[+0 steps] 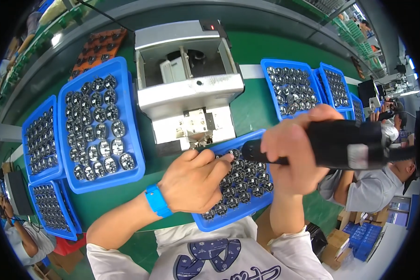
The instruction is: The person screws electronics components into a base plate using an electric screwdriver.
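Black handheld tool (345, 142) is being gripped in the right hand (291, 158), fingers being wrapped tightly round its body; long axis is being kept near level across the view, left to right; narrow rounded nose is being pointed left, toward the left hand, thick end and dark cord being directed right; tool is being held over the upper right part of the near blue tray (209, 227); whether its nose is being touched to anything cannot be told.

Left hand (193, 182), blue wristband (157, 200) being worn, is being held over the tray's upper left edge; index finger is being extended right, close to the nose, the others being curled; whether a part is being pinched cannot be told.

Round black parts (241, 186) are being held in rows in that tray; more are being held in the large blue tray (105, 185) at left; a silver-grey bench machine (191, 91) is being kept just beyond the hands.
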Motion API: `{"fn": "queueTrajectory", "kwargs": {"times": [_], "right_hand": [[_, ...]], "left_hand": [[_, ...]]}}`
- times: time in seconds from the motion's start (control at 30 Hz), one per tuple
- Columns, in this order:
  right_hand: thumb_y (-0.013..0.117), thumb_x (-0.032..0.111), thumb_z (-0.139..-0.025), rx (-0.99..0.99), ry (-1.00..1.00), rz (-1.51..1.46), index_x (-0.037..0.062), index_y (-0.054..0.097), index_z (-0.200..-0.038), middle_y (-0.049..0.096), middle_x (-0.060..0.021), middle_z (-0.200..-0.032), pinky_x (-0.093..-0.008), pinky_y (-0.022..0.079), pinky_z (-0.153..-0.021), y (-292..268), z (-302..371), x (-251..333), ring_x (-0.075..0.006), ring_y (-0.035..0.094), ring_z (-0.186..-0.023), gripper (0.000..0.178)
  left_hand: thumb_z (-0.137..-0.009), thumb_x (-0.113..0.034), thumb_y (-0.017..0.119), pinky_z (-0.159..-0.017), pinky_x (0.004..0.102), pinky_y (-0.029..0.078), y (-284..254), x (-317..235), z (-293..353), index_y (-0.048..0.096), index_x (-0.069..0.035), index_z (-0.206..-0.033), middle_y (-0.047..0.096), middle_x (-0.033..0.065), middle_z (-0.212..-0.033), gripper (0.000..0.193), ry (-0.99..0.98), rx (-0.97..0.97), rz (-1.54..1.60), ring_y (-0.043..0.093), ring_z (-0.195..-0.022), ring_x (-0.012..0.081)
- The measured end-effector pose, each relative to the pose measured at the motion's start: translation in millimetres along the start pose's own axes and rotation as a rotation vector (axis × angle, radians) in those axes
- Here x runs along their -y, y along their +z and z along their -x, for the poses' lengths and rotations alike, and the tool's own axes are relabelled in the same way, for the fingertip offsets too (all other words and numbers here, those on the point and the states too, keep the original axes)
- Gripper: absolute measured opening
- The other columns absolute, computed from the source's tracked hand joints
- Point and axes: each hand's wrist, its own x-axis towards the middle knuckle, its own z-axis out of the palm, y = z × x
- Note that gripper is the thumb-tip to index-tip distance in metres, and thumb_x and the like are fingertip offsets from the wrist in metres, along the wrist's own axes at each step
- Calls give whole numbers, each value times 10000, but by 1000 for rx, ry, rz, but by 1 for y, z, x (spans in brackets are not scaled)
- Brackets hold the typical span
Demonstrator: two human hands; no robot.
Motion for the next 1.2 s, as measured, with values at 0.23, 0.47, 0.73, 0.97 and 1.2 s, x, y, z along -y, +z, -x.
{"fn": "queueTrajectory", "kwargs": {"times": [0.23, 0.47, 0.73, 0.97, 1.2], "right_hand": [[528, 87, -948, 73, -18, -739, 39, 545, -1123, 430, 11, -671, -320, 391, -576, 18, -101, 43, -99, 408, -524, 182], [616, 5, -864, -94, -146, -474, -2, 534, -1114, 512, -94, -645, -376, 473, -525, 31, -121, 21, -205, 528, -491, 264], [481, 73, -955, 167, -5, -373, 26, 428, -1320, 450, -43, -688, -340, 417, -517, 32, -59, 50, -143, 444, -497, 371], [571, -60, -870, 282, -178, 7, -45, 399, -1239, 538, -86, -682, -327, 477, -482, 59, -39, 26, -156, 506, -469, 407], [622, -98, -854, 274, -16, -33, -27, 496, -1090, 541, -56, -653, -264, 413, -436, 84, -29, 16, -121, 517, -465, 277]], "left_hand": [[-703, -164, 667, -691, 357, 395, 1, -2, 3, 606, 41, -1166, 684, 60, -939, 510, 27, -39, 4, 539, -820, 206], [-724, -127, 634, -712, 370, 394, -1, -5, 3, 595, 5, -1251, 596, 26, -823, 544, 2, -10, 35, 536, -800, 225], [-721, -174, 670, -710, 355, 382, -2, -2, 3, 592, 57, -1189, 607, 38, -759, 527, 36, -34, 15, 528, -839, 208], [-724, -190, 677, -704, 354, 380, 3, 1, 5, 587, 55, -1181, 615, 41, -785, 526, 32, -28, 12, 527, -861, 207], [-728, -193, 675, -728, 355, 406, 9, 1, 8, 588, 50, -1172, 612, 44, -796, 514, 63, -91, 58, 534, -864, 215]]}}
